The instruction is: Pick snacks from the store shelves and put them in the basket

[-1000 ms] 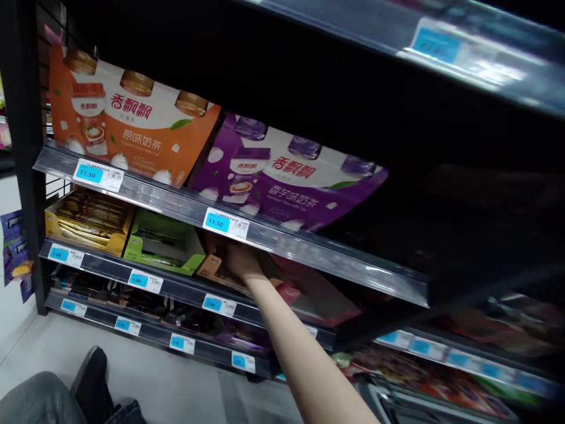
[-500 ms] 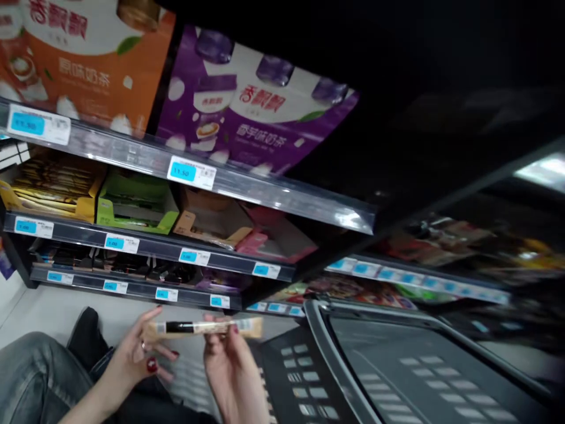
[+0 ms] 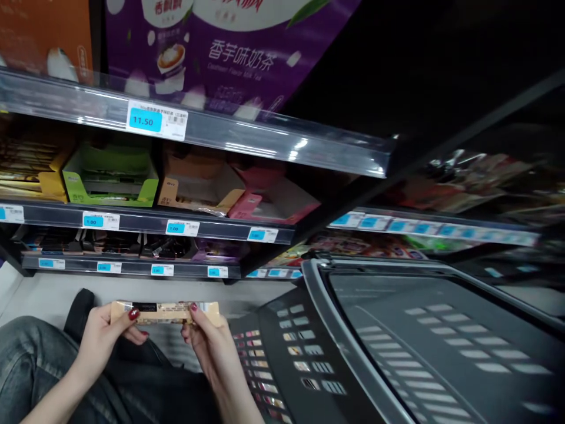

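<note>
Now pinching a slim beige packet [image 3: 170, 312] near both ends, firmly between thumb and fingers of the left hand [image 3: 100, 333] and likewise of the right hand [image 3: 212, 335]. Holding it roughly level, out over the floor [image 3: 172, 285], between a denim-clad knee [image 3: 24, 353] and the gray basket [image 3: 324, 321], below an open beige box [image 3: 168, 194] on the shelf.

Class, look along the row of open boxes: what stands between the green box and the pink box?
In the head view, a tan box stands between the green box and the pink box.
</note>
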The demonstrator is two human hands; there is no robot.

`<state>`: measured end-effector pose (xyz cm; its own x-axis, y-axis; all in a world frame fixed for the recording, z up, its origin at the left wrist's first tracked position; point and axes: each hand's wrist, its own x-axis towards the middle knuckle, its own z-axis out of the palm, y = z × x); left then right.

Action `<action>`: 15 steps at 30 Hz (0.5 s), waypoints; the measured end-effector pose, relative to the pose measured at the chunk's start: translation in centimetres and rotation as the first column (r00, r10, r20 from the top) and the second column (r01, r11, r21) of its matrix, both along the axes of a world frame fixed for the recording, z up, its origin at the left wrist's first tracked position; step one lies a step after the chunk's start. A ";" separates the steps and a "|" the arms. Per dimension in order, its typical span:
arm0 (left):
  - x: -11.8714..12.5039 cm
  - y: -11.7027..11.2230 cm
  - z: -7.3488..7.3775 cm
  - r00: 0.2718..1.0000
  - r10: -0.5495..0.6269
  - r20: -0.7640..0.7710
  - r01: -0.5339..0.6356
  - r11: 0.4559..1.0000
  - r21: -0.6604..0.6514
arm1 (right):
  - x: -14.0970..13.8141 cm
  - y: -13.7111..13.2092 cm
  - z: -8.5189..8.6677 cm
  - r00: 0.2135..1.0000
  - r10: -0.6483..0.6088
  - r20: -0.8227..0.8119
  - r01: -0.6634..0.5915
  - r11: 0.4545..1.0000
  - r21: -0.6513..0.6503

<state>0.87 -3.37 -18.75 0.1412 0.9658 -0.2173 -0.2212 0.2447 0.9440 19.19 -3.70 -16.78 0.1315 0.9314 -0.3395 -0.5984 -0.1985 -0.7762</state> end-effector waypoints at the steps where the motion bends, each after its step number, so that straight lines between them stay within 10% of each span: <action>1: -0.1 0.0 0.0 1.000 0.022 -0.007 -0.022 1.000 0.011 | -0.3 0.0 0.0 1.000 -0.011 -0.003 0.011 1.000 0.007; 8: 0.6 0.0 -0.8 0.984 0.162 0.067 -0.165 0.986 0.038 | -4.5 -1.2 -1.3 0.957 -0.179 -0.229 0.155 0.980 -0.121; 12: 1.3 0.2 -0.9 0.988 0.051 0.145 -0.048 0.999 -0.026 | -6.9 -2.3 -3.3 0.953 0.054 -0.300 -0.089 0.991 -0.105; 15: 0.8 0.4 -0.4 0.963 0.092 0.255 -0.061 0.990 -0.124 | -6.0 -1.9 -4.0 0.990 0.010 -0.139 -0.022 0.996 -0.082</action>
<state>1.67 -3.00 -19.18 0.1341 0.9468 -0.2925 -0.4770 0.3204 0.8184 13.17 -5.56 -20.82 0.0630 0.9007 -0.4299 -0.6950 -0.2695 -0.6666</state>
